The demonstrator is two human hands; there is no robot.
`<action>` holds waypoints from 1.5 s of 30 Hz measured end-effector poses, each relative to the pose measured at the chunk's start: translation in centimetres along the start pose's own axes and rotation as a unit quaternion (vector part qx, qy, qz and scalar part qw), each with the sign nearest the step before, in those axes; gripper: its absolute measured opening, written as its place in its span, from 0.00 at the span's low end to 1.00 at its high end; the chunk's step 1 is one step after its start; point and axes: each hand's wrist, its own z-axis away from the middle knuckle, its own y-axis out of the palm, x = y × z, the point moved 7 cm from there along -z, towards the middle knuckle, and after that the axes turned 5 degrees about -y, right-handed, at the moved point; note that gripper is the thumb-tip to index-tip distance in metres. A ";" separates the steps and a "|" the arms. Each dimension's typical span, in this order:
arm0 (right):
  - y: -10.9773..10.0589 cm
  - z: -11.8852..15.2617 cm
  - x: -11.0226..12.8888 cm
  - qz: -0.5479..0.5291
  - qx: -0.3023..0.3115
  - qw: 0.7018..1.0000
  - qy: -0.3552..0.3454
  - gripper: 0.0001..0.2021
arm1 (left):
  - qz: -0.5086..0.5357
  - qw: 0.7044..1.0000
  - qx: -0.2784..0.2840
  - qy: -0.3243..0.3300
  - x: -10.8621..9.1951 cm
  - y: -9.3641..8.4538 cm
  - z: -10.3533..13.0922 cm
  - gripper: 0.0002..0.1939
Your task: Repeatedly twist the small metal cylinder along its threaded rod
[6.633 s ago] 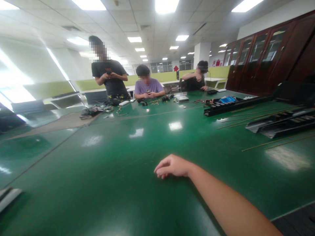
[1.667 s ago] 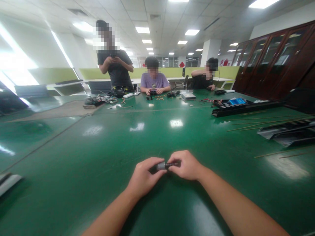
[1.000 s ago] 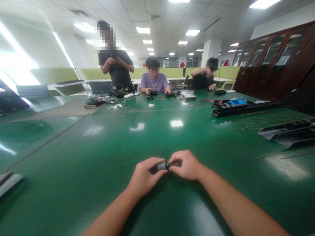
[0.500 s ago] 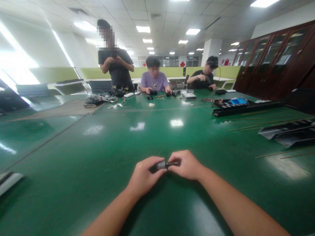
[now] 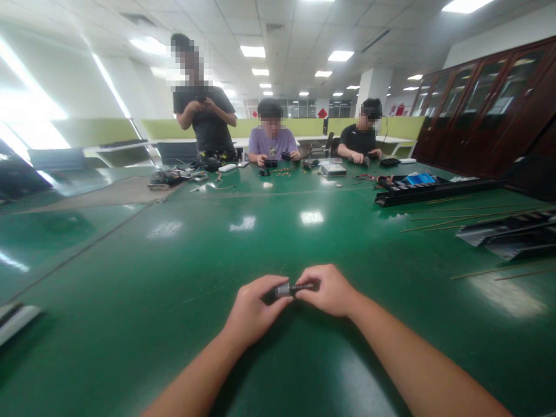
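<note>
Just above the table, a small grey metal cylinder (image 5: 282, 290) with a dark back end is pinched between the thumb and fingers of my left hand (image 5: 252, 307). A thin dark rod (image 5: 301, 286), ribbed like a screw thread, sticks out of its right end. My right hand (image 5: 332, 291) is closed on that rod with thumb and fingertips, close beside the cylinder. Part of the rod is hidden by my fingers. Whether the rod and cylinder are one piece, I cannot tell.
The glossy green table (image 5: 208, 243) stretches away from me. Black metal channels (image 5: 516, 234) and thin brass-coloured rods (image 5: 460, 219) lie at right. A black tray with a blue packet (image 5: 421, 179) stands farther back. Cables and parts (image 5: 174, 175) pile up at far left. Several people are across the table.
My hands and the cylinder have hardly moved. Across the table, the seated person in purple has raised a black box, and the person at right has lowered a dark tool to the table.
</note>
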 end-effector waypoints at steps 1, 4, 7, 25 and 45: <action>0.0 0.0 0.0 0.000 -0.001 1.000 0.000 0.03 | 0.000 1.000 0.000 -0.001 0.0 0.0 0.0 0.13; -0.2 0.0 0.2 0.001 -0.003 1.000 0.000 0.03 | -0.001 1.000 0.002 -0.003 0.0 0.0 0.0 0.13; -0.2 0.0 0.2 -0.001 -0.002 1.000 0.001 0.03 | -0.001 1.000 0.002 -0.001 0.1 0.0 0.0 0.13; -0.5 0.0 0.0 -0.003 -0.007 1.000 0.007 0.02 | -0.004 1.000 -0.001 0.002 0.5 0.0 0.1 0.14; -0.8 0.0 0.1 0.003 -0.010 1.000 0.002 0.03 | -0.004 1.000 -0.005 -0.002 0.7 -0.1 0.1 0.14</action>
